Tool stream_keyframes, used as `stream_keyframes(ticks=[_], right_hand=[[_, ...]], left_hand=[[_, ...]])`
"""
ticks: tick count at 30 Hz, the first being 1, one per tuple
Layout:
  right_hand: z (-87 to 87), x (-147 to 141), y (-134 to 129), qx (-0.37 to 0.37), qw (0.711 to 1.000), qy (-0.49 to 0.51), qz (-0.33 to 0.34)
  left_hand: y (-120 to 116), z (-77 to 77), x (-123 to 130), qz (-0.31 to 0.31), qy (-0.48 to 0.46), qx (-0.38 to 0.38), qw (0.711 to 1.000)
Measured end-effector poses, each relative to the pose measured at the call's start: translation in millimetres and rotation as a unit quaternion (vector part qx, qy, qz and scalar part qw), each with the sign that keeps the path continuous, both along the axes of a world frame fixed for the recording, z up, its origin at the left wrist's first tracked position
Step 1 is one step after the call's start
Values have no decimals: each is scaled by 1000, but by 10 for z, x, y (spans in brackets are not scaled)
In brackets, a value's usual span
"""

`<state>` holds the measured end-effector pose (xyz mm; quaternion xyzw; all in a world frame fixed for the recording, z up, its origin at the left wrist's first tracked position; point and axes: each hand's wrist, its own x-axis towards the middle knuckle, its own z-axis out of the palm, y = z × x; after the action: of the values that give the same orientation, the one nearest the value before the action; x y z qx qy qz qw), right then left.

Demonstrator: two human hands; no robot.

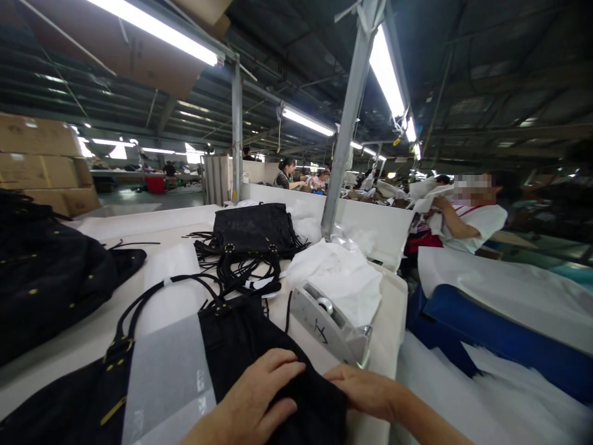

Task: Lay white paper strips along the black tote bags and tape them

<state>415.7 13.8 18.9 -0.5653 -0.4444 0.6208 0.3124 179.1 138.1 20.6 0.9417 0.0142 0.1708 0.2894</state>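
A black bag (245, 334) with looped handles lies on the white table, a translucent sheet (169, 371) across its middle. My left hand (259, 395) rests on the bag's black fabric with its fingers apart, holding nothing. At the bag's right edge, my right hand (364, 389) has its fingers closed on the fabric, the fingertips partly hidden by it. Just beyond my hands stands a tape dispenser (328, 321). Farther back lies a second black bag (252, 228) with fringes and handles.
Dark bags (50, 272) are piled at the left. White paper (338, 272) lies behind the dispenser, near a metal post (345, 123). A blue bin (500, 327) with white sheeting is at the right. Another person (477, 222) handles white material beyond it.
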Motion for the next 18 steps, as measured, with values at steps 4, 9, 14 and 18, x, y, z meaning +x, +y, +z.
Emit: stream_keyframes(ticks=[4,9,14,18], right_hand=[[-84,64,-134,-37,978,203,-31],[-134,-92,-154,128,991,-27,-36],[4,-152,-198,221,947,-231,-41],[358,-206,-207,250,939,-235,16]], left_hand=[[5,11,-13,-14,26,17,999],[17,-25,-16,-45,16,53,997],[3,-16,0,-84,79,79,990],[-26,38,9,-95,74,73,990]])
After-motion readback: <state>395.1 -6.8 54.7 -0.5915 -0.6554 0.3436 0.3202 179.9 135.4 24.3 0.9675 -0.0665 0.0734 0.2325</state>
